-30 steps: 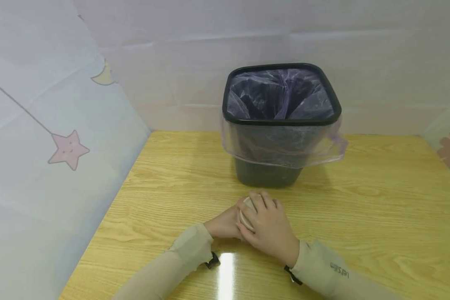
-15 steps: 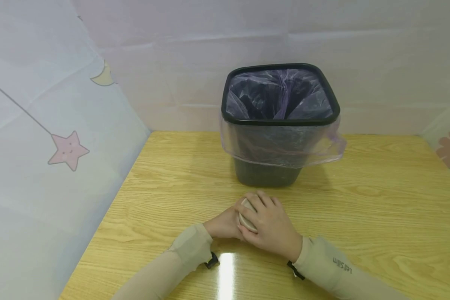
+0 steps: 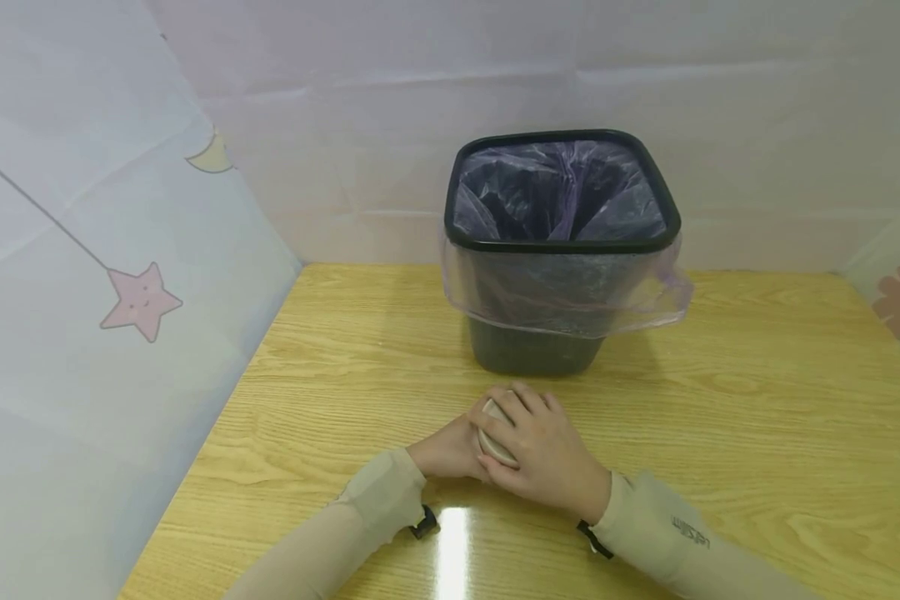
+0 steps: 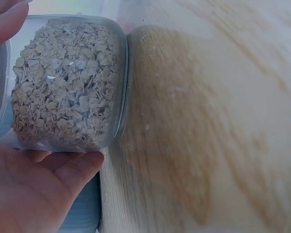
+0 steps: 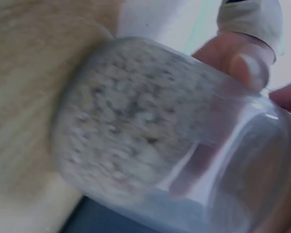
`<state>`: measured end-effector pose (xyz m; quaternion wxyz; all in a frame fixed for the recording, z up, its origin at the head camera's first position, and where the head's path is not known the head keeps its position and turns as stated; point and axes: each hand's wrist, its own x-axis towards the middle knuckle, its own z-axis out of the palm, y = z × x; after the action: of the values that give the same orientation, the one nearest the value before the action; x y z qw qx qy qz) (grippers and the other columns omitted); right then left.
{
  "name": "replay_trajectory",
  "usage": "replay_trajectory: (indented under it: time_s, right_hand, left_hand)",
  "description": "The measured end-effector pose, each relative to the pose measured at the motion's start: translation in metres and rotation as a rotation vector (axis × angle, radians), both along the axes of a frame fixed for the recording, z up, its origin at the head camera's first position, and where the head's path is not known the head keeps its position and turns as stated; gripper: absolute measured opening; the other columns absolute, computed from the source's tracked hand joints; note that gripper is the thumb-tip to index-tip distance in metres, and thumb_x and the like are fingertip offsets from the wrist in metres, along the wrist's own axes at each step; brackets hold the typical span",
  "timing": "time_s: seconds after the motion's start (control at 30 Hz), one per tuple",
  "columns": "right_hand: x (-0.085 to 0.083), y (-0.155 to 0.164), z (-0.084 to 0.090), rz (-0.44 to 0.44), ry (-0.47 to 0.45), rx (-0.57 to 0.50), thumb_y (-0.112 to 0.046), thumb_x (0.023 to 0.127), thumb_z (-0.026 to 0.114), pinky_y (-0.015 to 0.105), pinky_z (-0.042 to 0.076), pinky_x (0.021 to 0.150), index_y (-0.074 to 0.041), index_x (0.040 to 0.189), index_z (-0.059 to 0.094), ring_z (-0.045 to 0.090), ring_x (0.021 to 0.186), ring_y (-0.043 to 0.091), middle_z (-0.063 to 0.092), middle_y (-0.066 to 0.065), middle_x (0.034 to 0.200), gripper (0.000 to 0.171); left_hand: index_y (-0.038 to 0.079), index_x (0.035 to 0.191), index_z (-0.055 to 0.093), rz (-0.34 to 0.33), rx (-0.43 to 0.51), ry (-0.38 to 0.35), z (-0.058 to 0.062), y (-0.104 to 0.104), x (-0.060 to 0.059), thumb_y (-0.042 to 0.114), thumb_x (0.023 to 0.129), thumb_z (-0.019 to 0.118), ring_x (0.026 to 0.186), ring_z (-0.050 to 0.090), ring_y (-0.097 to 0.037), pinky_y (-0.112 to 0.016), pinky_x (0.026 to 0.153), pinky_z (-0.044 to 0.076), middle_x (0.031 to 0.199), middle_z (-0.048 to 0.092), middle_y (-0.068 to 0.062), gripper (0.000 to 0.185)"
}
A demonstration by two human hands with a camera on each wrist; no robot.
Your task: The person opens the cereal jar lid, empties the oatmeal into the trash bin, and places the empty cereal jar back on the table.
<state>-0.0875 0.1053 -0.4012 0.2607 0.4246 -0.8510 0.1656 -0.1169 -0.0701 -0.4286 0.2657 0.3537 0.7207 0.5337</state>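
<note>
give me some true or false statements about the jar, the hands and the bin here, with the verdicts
1. Both hands hold one clear jar of oat-like flakes. True: the left hand and the right hand are wrapped around it.
2. The jar is inside the bin. False: it sits at the wooden table, in front of the bin.
3. The bin has a clear plastic liner folded over its rim. True.
4. The bin lies tipped on its side. False: it stands upright.
5. The jar is empty. False: the wrist views show flakes filling much of it.
</note>
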Motion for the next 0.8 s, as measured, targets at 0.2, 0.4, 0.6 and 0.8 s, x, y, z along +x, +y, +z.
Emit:
replay_trajectory:
  time_s: [0.2,0.4,0.6,0.8]
  right_hand:
    - [0.009,0.001,0.009,-0.064,-0.109,0.034,-0.067,0.093,0.039,0.077,0.037,0.085,-0.014,0.126,0.061,0.041,0.125,0.048,0.049,0.019,0.137,0.066]
    - [0.017,-0.008,0.010,-0.180,-0.091,-0.007,-0.067,0.095,0.029,0.072,0.042,0.083,-0.008,0.129,0.060,0.048,0.118,0.049,0.050,0.025,0.135,0.075]
    - [0.015,-0.012,0.001,-0.241,-0.005,0.018,-0.054,0.094,0.044,0.058,0.051,0.070,-0.007,0.122,0.064,0.056,0.101,0.045,0.058,0.025,0.119,0.059]
    - [0.010,-0.011,-0.004,-0.203,0.056,-0.016,-0.047,0.090,0.049,0.055,0.052,0.065,-0.008,0.115,0.066,0.058,0.096,0.044,0.060,0.024,0.111,0.049]
  left_hand:
    - [0.009,0.154,0.016,-0.011,0.024,0.057,0.000,0.004,-0.002,0.004,0.088,0.070,0.129,0.044,-0.012,-0.028,0.103,0.040,0.154,0.030,-0.009,0.086]
    - [0.003,0.154,0.017,-0.060,0.017,0.211,0.001,0.003,-0.003,0.003,0.089,0.068,0.137,0.035,-0.015,-0.032,0.111,0.030,0.157,0.026,-0.011,0.083]
    - [0.003,0.152,0.022,-0.053,0.005,0.195,-0.001,0.002,-0.002,0.003,0.085,0.072,0.135,0.039,-0.016,-0.030,0.111,0.032,0.153,0.033,-0.012,0.084]
    - [0.005,0.152,0.021,-0.039,-0.013,0.169,-0.002,0.001,-0.003,0.004,0.085,0.072,0.133,0.039,-0.015,-0.028,0.108,0.035,0.152,0.032,-0.011,0.085]
